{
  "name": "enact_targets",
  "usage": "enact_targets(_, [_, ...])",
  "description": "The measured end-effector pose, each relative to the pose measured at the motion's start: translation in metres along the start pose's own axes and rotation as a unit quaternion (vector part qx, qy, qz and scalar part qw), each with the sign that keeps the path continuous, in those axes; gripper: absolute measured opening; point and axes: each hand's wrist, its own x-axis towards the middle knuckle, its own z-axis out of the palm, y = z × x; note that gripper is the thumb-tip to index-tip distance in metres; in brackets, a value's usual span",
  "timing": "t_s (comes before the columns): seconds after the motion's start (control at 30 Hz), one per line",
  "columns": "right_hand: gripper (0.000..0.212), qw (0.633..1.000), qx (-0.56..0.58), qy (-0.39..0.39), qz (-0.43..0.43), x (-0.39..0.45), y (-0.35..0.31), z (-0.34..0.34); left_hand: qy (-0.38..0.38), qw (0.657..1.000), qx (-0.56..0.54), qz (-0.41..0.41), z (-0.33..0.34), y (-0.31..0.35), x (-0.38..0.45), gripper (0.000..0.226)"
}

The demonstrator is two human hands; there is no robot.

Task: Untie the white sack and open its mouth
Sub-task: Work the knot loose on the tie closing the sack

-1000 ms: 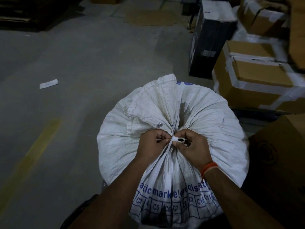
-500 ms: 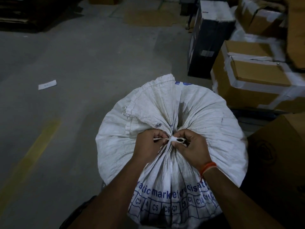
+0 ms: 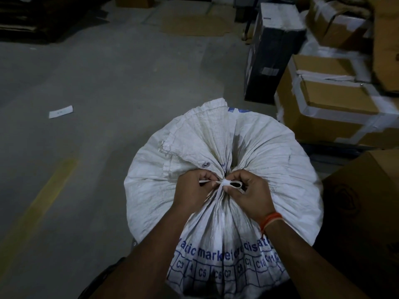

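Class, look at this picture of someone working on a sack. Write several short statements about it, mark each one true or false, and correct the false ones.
1. The white sack is tied shut at its gathered neck. True.
2. The left hand pinches a strand of the white tie. True.
3. The right hand rests on a cardboard box. False: it holds the tie's loop at the knot.
4. An orange band is on the left wrist. False: the orange band is on the right wrist.
5. The sack's mouth is wide open. False: it is bunched closed.
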Motion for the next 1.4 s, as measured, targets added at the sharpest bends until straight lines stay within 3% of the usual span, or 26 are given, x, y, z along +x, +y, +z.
enact_targets(0.57, [0.019,1.000,-0.011,0.003,0.002,0.000,-0.001,0.000,-0.008,1.000,0.006,-0.001,0.007,0.002,-0.001,0.016])
enact_targets(0.73, [0.018,1.000,-0.006,0.005,0.002,0.000,-0.001,0.000,-0.002,1.000,-0.013,-0.008,-0.001,-0.003,0.000,0.005])
enact_targets(0.97, [0.018,1.000,-0.010,0.003,0.003,0.000,-0.001,0.000,0.002,1.000,-0.007,-0.006,0.009,0.001,-0.001,0.020])
enact_targets(1.4, [0.018,1.000,-0.008,0.007,0.006,0.000,-0.001,0.000,0.000,1.000,-0.006,-0.009,0.003,-0.001,-0.001,0.016])
